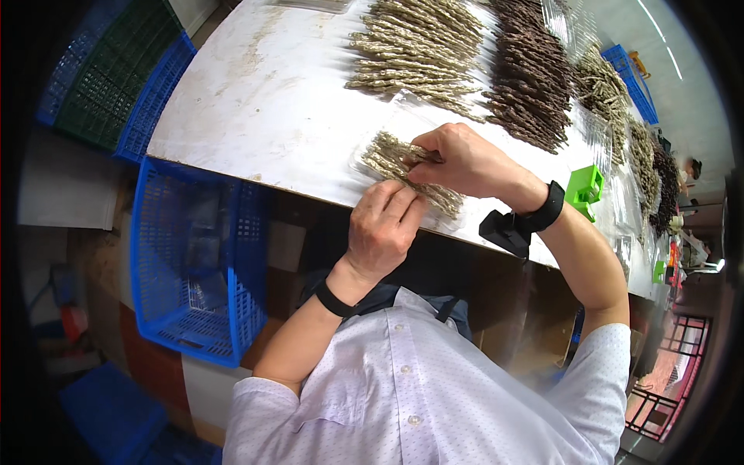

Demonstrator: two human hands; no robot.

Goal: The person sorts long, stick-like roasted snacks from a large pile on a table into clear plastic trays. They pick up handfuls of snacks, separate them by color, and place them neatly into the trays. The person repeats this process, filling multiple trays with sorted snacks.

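Note:
A bundle of pale, knobbly twisted sticks [385, 157] lies in a shallow clear plastic box [358, 159] at the table's near edge. From the right, my right hand [473, 163] reaches over it, thumb and fingers pinched on some of the sticks. My left hand [384, 229] is curled against the near side of the bundle, its fingers closed at the sticks; the fingertips are partly hidden. Behind the box is a clear plastic lid [411, 112]. Farther back lie a large pile of pale sticks [418, 50] and a pile of dark brown sticks [531, 77].
The white table [240, 108] has its front edge just before me. A blue plastic crate [186, 256] stands below its left end, beside stacked crates [116, 74]. Right of my wrist is a bright green holder [584, 190]. More stick piles [603, 93] and clear boxes continue rightward.

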